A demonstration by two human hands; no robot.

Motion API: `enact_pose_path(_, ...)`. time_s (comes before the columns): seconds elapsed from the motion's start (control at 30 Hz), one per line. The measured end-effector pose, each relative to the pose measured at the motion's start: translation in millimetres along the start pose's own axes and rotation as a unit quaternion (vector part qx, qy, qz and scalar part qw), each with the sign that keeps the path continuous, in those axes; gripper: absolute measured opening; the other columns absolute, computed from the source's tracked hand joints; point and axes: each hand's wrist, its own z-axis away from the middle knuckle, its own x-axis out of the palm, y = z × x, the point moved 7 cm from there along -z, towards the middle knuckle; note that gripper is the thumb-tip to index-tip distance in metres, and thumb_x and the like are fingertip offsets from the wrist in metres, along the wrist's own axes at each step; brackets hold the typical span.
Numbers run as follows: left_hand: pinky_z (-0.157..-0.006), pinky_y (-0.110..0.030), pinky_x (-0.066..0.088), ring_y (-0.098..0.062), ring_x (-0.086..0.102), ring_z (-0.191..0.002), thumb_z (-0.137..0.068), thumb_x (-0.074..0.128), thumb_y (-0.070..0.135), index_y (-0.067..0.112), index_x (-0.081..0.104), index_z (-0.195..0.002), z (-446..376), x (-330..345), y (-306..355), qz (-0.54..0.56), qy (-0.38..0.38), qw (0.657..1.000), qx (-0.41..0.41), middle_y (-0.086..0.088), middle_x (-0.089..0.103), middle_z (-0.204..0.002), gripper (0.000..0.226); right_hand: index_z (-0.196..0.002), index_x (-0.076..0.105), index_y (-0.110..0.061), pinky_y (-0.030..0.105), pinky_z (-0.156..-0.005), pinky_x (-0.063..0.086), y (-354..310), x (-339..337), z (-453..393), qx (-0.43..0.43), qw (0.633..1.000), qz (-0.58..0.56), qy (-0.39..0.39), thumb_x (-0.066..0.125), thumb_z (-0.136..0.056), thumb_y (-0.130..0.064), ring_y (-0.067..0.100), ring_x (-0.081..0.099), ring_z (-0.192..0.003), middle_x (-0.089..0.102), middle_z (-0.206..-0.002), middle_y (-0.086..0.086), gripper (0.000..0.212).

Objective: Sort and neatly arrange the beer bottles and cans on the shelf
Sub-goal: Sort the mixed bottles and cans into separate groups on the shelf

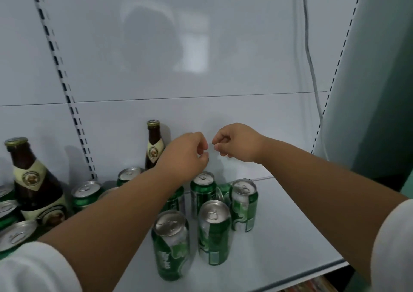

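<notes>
Both hands are hovering above the back of the shelf (279, 236), the left hand (185, 155) and the right hand (237, 143) nearly meeting fingertip to fingertip, each with fingers loosely curled and holding nothing. Beneath them the white shelf is carrying a mixed crowd. One brown bottle (33, 184) is standing at the far left among cans, and a second bottle (153, 145) is waiting upright against the back panel (201, 46), just behind the left hand. Green cans are clustering in the middle: a rear can (203, 191) right under the hands, a right can (244, 204), and two front cans (171, 244) (214, 231) side by side near the edge; more cans (86, 194) are sitting behind the left forearm. Judging from this, the person is preparing to regroup the cans, so each hand should be dropping onto one can's body, gripping low and firmly, and sliding rather than lifting, keeping elbows clear of the bottles, which are looking the likeliest to topple.
</notes>
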Motion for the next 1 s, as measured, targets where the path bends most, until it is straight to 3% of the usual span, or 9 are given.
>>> enact_pose_path(0.13,-0.075,-0.025,0.042,-0.009,0.056,-0.086,-0.090,0.064,0.033,0.029,0.062,-0.102,-17.7,46.7,17.6,-0.046,-0.163,0.985,-0.018,0.010,0.064,-0.101,0.013,-0.105,0.070,-0.024,0.018,-0.072,0.048,62.5,-2.8,12.3,0.049,0.995,0.047,-0.074,0.073,-0.086,-0.023,0.008,0.064,-0.087,0.068,-0.096,-0.010,0.019)
enact_pose_path(0.3,-0.083,-0.027,0.041,-0.013,0.055,-0.095,-0.089,0.063,0.036,0.025,0.068,-0.112,-24.4,86.3,23.7,-0.148,-0.281,0.947,-0.043,0.006,0.066,-0.114,0.025,-0.133,0.056,-0.025,0.031,-0.095,0.045,118.8,35.7,32.0,0.040,0.957,0.151,-0.243,0.077,-0.080,-0.024,0.017,0.055,-0.112,0.058,-0.128,-0.004,0.057)
enact_pose_path(0.37,-0.081,-0.027,0.042,-0.012,0.055,-0.093,-0.090,0.063,0.035,0.024,0.069,-0.112,-21.8,98.7,25.0,-0.179,-0.327,0.926,-0.053,0.005,0.067,-0.115,0.025,-0.137,0.050,-0.026,0.034,-0.098,0.045,125.9,46.6,33.3,0.012,0.956,0.155,-0.249,0.080,-0.076,-0.025,0.021,0.054,-0.115,0.056,-0.132,-0.002,0.067)
enact_pose_path(0.47,-0.082,-0.027,0.044,-0.013,0.059,-0.094,-0.090,0.062,0.032,0.024,0.071,-0.111,-18.9,110.1,25.1,-0.197,-0.363,0.908,-0.070,0.005,0.069,-0.115,0.025,-0.133,0.052,-0.024,0.026,-0.088,0.041,130.7,49.7,30.5,-0.022,0.966,0.152,-0.207,0.080,-0.076,-0.027,0.022,0.055,-0.112,0.058,-0.128,0.001,0.063)
enact_pose_path(0.67,-0.090,-0.030,0.042,-0.013,0.050,-0.098,-0.088,0.062,0.030,0.027,0.062,-0.124,-18.9,109.2,18.1,-0.205,-0.357,0.903,-0.121,0.004,0.061,-0.126,0.036,-0.120,0.059,-0.021,0.028,-0.075,0.048,152.9,33.8,35.4,-0.001,0.976,0.092,-0.197,0.076,-0.081,-0.031,0.018,0.058,-0.095,0.062,-0.113,0.000,0.044)
enact_pose_path(0.77,-0.096,-0.034,0.046,-0.014,0.055,-0.100,-0.087,0.067,0.038,0.032,0.057,-0.122,-24.2,106.7,19.1,-0.166,-0.319,0.923,-0.139,0.004,0.062,-0.120,0.037,-0.117,0.062,-0.021,0.030,-0.080,0.056,169.1,22.8,42.4,0.059,0.981,-0.063,-0.171,0.076,-0.083,-0.027,0.017,0.066,-0.094,0.066,-0.111,0.000,0.038)
enact_pose_path(0.87,-0.088,-0.029,0.049,-0.012,0.062,-0.100,-0.088,0.069,0.036,0.032,0.056,-0.122,-37.5,98.1,32.1,-0.044,-0.227,0.963,-0.139,0.007,0.064,-0.115,0.037,-0.115,0.062,-0.015,0.022,-0.075,0.057,174.4,17.8,52.2,0.103,0.945,-0.273,-0.149,0.073,-0.087,-0.012,0.019,0.069,-0.092,0.068,-0.114,0.005,0.031)
enact_pose_path(0.93,-0.081,-0.021,0.044,-0.007,0.063,-0.097,-0.090,0.068,0.032,0.029,0.060,-0.121,-45.3,91.7,44.3,0.020,-0.165,0.978,-0.129,0.009,0.066,-0.112,0.032,-0.116,0.061,-0.009,0.034,-0.089,0.057,170.8,15.4,58.1,0.106,0.907,-0.385,-0.133,0.067,-0.089,-0.003,0.027,0.068,-0.103,0.066,-0.117,0.014,0.028)
enact_pose_path(1.0,-0.082,-0.022,0.043,-0.007,0.062,-0.098,-0.090,0.068,0.034,0.028,0.065,-0.116,-49.1,87.7,57.1,0.030,-0.127,0.985,-0.110,0.010,0.067,-0.109,0.027,-0.121,0.057,-0.001,0.046,-0.099,0.051,165.5,13.3,64.4,0.106,0.870,-0.468,-0.118,0.062,-0.090,0.005,0.036,0.064,-0.110,0.063,-0.121,0.024,0.033)
